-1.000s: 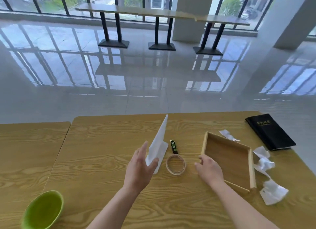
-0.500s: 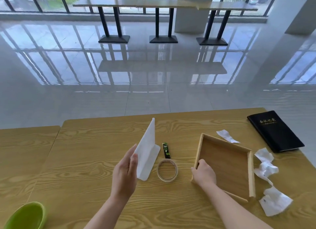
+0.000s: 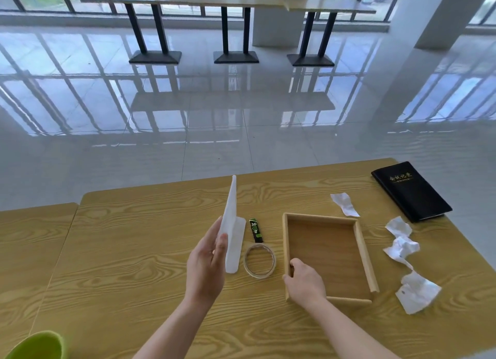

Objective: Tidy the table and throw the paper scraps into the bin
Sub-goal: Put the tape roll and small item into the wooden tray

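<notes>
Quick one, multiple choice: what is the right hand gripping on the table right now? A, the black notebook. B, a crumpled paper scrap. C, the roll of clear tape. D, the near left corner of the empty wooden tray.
D: the right hand closes over the near left corner of the wooden tray, while the tape roll lies untouched beside it.

A single wide-angle camera worn on the head is looking forward and down over a light wooden table (image 3: 134, 251), sitting close above the left hand (image 3: 208, 267) and right hand (image 3: 303, 281) low in frame. Beyond the hands it is taking in a glossy tiled floor (image 3: 241, 112) and far windows. No second view is sharing the scene.
</notes>
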A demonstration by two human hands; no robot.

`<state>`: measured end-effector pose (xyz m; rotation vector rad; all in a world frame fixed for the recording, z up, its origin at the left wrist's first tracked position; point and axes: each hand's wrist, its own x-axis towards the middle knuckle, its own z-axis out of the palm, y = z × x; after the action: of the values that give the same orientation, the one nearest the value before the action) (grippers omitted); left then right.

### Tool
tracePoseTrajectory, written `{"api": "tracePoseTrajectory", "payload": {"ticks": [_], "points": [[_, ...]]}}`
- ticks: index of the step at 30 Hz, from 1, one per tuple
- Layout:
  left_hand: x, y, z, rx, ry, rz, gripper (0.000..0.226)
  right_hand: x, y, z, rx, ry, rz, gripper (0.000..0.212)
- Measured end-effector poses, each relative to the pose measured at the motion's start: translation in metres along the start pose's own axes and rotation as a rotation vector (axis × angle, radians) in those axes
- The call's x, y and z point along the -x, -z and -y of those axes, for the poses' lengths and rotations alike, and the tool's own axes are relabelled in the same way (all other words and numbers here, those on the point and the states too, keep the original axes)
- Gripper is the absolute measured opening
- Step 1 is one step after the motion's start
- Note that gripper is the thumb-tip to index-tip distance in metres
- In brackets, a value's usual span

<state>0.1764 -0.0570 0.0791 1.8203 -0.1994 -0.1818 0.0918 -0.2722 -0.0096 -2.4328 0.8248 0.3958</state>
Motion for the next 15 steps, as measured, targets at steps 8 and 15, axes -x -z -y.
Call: {"api": "tracePoseTrajectory", "payload": {"ticks": [8,15], "points": [[0.002,0.003,0.0,0.011,-0.004,-0.016,0.048,0.011,-0.02,0.026,-0.013,0.071,-0.003,0.006],[-0.001,0.024,0.003,0.026,0.03,-0.053,0.042,0.013,-0.028,0.038,0.009,0.124,0.01,0.004]]}}
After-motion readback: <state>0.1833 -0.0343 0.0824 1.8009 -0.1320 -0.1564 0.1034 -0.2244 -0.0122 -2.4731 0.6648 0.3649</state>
